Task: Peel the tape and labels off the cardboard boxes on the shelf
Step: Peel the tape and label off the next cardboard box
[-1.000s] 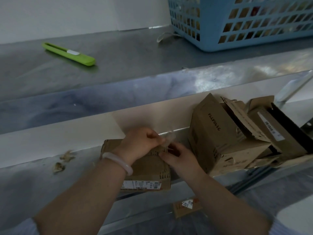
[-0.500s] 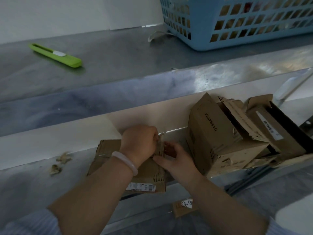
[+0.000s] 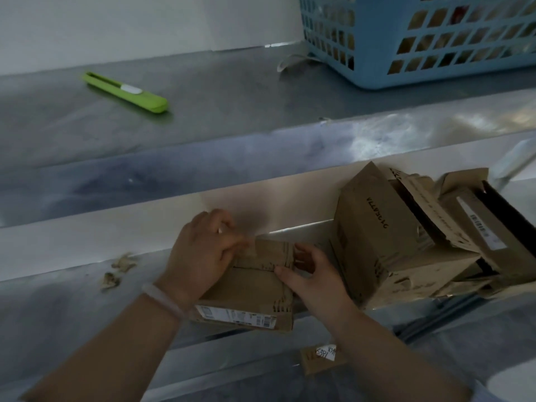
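– While the left hand [image 3: 203,256] is curling its fingers over the far top edge of the small box [image 3: 249,288] at lower centre, is it pinching tape?
– I cannot tell; its tips are showing blurred. The right hand [image 3: 314,278] is gripping the box's right side, thumb lying on top.
– So how should the peel be going?
– I am thinking low and slow along the seam, with the right hand bracing so the box is not sliding off the shelf [image 3: 72,309] lip. 1 white label [image 3: 235,314] is showing on its front face, waiting its turn.
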Tool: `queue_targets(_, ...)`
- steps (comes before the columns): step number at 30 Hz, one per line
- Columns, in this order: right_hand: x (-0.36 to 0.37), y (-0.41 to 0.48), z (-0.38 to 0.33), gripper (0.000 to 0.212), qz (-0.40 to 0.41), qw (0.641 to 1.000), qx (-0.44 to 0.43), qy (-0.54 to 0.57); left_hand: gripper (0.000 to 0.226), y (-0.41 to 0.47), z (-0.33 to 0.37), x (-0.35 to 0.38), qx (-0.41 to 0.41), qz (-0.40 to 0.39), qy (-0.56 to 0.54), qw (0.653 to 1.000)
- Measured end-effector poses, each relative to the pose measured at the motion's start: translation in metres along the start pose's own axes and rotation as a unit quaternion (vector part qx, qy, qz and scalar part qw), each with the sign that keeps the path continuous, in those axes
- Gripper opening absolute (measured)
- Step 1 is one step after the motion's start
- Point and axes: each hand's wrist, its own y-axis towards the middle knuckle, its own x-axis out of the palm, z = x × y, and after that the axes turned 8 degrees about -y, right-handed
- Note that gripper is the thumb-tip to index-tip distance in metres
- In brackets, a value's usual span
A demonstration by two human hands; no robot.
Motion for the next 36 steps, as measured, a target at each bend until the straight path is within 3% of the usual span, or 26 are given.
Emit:
queue_targets(4, 0.0, -0.003, -0.005, 0.053, -0.003, 1.0, -0.015, -0.026, 0.04, -0.029, -0.009, -0.009, 0.036, -0.09, 0.015, 0.995)
queue_targets(8, 0.0, -0.009, -0.009, 0.052, 0.012, 0.991, -0.072, -0.108, 0.045, -0.037, -0.007, -0.012, -0.043, -0.147, -0.07, 0.986)
queue_targets(11, -0.004, -0.011, -0.021, 0.057, 0.047, 0.949, -0.17, -0.26, 0.054, -0.032, -0.003, -0.02, -0.083, -0.196, -0.095, 0.972)
queue_targets(13, 0.0, -0.013, -0.028, 0.053, 0.066, 0.896, -0.26, -0.353, 0.04, -0.029, 0.0, -0.024, -0.075, -0.189, -0.081, 0.976)
queue_targets(15, 0.012, -0.016, -0.032, 0.048, 0.041, 0.87, -0.307, -0.383, 0.029, -0.029, 0.005, -0.025, -0.078, -0.158, -0.07, 0.982)
queue_targets(17, 0.026, -0.02, -0.032, 0.052, 0.008, 0.867, -0.287, -0.407, 0.021, -0.03, 0.009, -0.022, -0.096, -0.149, -0.05, 0.983)
queue_targets(20, 0.038, -0.024, -0.027, 0.072, -0.002, 0.832, -0.285, -0.476, 0.039, -0.035, 0.01, -0.015, -0.106, -0.142, -0.039, 0.983)
queue_targets(24, 0.035, -0.023, -0.024, 0.085, -0.004, 0.834, -0.294, -0.466, 0.011, -0.038, 0.003, -0.022, -0.17, -0.032, -0.078, 0.982)
queue_targets(27, 0.035, -0.026, -0.027, 0.089, -0.016, 0.832, -0.286, -0.474, 0.008, -0.043, -0.008, -0.034, -0.169, 0.023, -0.046, 0.984)
queue_targets(32, 0.036, -0.026, -0.027, 0.086, -0.012, 0.838, -0.283, -0.466, 0.025, -0.046, -0.015, -0.034, 0.0, -0.067, 0.034, 0.997)
queue_targets(36, 0.037, -0.026, -0.024, 0.08, -0.008, 0.831, -0.286, -0.477, 0.029, -0.039, -0.009, -0.03, -0.008, -0.191, 0.028, 0.981)
